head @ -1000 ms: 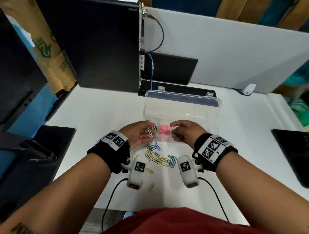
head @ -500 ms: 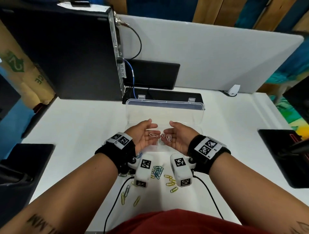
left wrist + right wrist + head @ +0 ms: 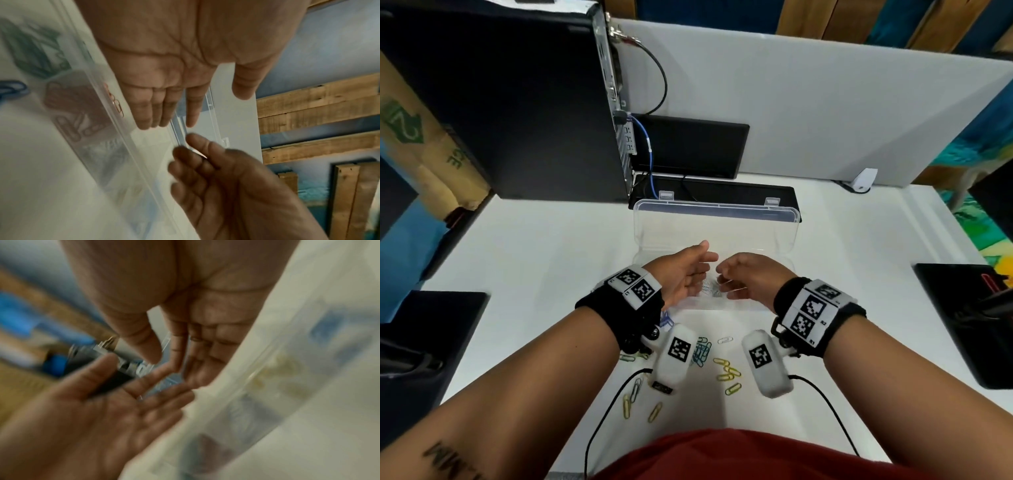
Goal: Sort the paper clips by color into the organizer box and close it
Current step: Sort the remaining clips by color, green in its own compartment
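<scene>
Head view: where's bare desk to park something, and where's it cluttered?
Bare: white desk left of the organizer box, up to the PC tower; also right of the box, before the black pad. Crowded: loose paper clips between both wrists, plus cables.

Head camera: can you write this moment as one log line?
left hand open | right hand open | box lid up | clips loose on table
</scene>
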Available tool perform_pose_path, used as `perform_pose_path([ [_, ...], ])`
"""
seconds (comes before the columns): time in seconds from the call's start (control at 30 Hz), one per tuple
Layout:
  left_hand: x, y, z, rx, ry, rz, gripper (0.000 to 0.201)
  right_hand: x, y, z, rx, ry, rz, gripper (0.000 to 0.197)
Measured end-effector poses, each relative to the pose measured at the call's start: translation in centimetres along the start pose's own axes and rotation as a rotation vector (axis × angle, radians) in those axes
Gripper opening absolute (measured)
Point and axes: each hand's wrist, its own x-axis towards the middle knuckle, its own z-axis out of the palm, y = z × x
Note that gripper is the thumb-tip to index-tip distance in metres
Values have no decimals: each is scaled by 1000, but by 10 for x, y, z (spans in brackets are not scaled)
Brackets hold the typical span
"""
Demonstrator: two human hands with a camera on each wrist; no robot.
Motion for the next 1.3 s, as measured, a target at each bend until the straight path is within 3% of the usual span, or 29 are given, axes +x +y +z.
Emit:
perform_pose_path([
  [0.13,-18,0,-17,146,78,65,20,-16,14,-3,-581,-94,-117,18],
  [0.23,-31,-12,-41,397,222,115,20,-17,34,6,-1057,-205,-158,17],
  [0.33,-42,-27,-63,558,340,100,17,-10,57,12,-1252,-203,-123,29],
  [0.47,-52,-54,-87,777,444,70,15,-4,69,16,-1284,-153,-108,10],
  [0.53,-55,-67,-96,926,434,-19,7,-2,70,17,-1299,-153,-98,24],
  [0.63,-57,-90,-103,1127,365,-124,31,-6,67,19,-1339,-185,-49,12],
  [0.8,-62,-109,-105,1156,367,-13,36,-19,61,21,-1313,-241,-61,22],
  [0.87,-62,-111,-105,1178,362,15,33,-22,45,22,-1196,-184,-150,21],
  [0.97,-62,-113,-101,1182,348,58,33,-20,15,17,-987,38,-299,15],
  [1.07,-64,-113,-97,1226,297,74,36,-11,0,11,-933,215,-331,6],
  [1.2,-64,-115,-91,1283,293,77,30,-1,6,8,-961,227,-271,12],
  [1.3,-63,-115,-89,1311,313,67,25,-2,19,9,-968,207,-327,14],
])
